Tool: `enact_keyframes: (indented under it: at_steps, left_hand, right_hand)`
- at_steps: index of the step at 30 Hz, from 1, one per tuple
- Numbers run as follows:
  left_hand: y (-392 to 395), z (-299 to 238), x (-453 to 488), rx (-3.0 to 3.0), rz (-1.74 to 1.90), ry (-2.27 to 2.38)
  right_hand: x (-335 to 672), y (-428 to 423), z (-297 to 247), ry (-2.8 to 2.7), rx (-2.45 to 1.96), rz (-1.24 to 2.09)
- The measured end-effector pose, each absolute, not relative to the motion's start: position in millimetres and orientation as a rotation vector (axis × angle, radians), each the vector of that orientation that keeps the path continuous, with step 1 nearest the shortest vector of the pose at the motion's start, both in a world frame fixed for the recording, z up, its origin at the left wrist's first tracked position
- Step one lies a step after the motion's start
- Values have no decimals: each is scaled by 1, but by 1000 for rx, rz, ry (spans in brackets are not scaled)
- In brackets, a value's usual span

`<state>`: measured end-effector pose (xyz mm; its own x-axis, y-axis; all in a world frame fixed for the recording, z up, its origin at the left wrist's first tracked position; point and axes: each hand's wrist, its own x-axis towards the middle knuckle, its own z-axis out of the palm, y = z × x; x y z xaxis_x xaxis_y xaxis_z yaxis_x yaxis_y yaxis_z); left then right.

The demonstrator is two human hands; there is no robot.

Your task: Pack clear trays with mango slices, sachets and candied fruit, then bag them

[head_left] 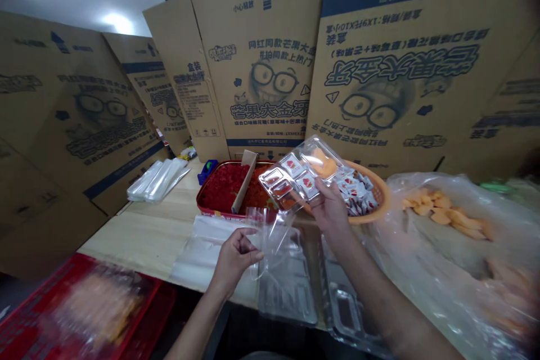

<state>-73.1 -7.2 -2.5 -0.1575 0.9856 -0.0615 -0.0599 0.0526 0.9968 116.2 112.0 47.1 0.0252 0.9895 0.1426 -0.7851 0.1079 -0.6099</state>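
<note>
Left hand [236, 256] grip: thumb and fingers pinched closed on thin clear plastic bag [274, 236], above near table [143, 236] edge. Right hand [329, 208] grip clamps filled clear compartmented plastic tray [301, 171] by its corner, tilted, over round orange basket [379, 202]. Risks, I judge: tilt spills sachets; limp bag mouth collapses. Room: bare wood at left edge; right edge crowded by large clear sack [442, 247].
</note>
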Motion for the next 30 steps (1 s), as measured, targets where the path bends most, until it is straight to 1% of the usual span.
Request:
enact_keyframes:
  at_steps: [8, 17, 24, 30]
  left_hand:
    - [-7, -2, -71, 1098, 1282, 1293]
    - [-5, -2, -70, 944, 1355, 1332]
    - [-8, -1, -76, 863, 1402, 1389]
    - [-10, 11, -80, 841, 1276, 1312]
  right_hand:
    - [108, 122, 41, -597, -409, 1401]
    - [104, 105, 43, -651, -370, 1560]
    - [110, 103, 41, -710, -468, 1662]
    - [104, 95, 43, -831, -572, 1764]
